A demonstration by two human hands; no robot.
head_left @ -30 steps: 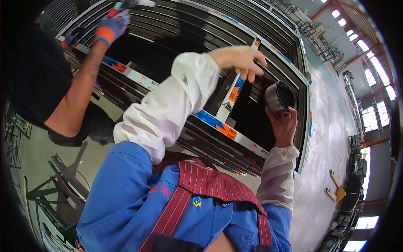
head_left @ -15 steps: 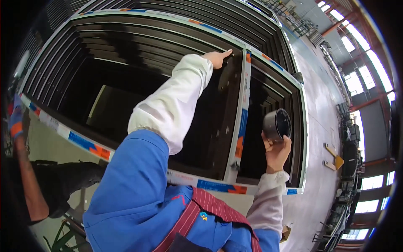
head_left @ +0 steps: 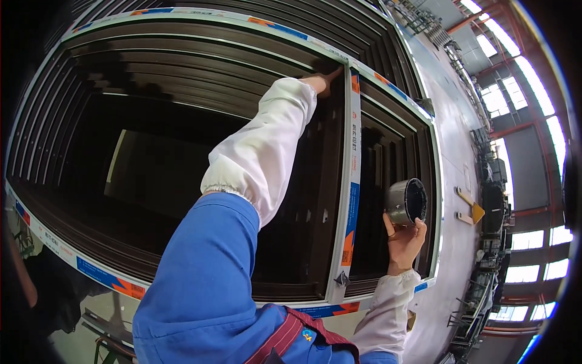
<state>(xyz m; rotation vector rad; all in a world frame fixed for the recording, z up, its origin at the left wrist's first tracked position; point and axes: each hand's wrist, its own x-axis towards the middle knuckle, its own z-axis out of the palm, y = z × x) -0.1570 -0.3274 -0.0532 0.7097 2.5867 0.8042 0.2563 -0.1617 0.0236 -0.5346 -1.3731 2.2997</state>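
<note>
Glossy, smooth cup [head_left: 398, 205] (metal-looking), satiny metal frame [head_left: 328, 209]

The left hand [head_left: 319, 84] blurs into shadow; whether the dark cup [head_left: 398, 204] holds anything cannot be told.

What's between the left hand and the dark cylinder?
In the head view, the pale divider bar and dark frame rails lie between the left hand and cylinder.

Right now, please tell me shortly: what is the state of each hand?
Left hand: near an upper inner corner of the dark frame; open or closed cannot be told.
Right hand: closed, holding a dark round container.
</note>
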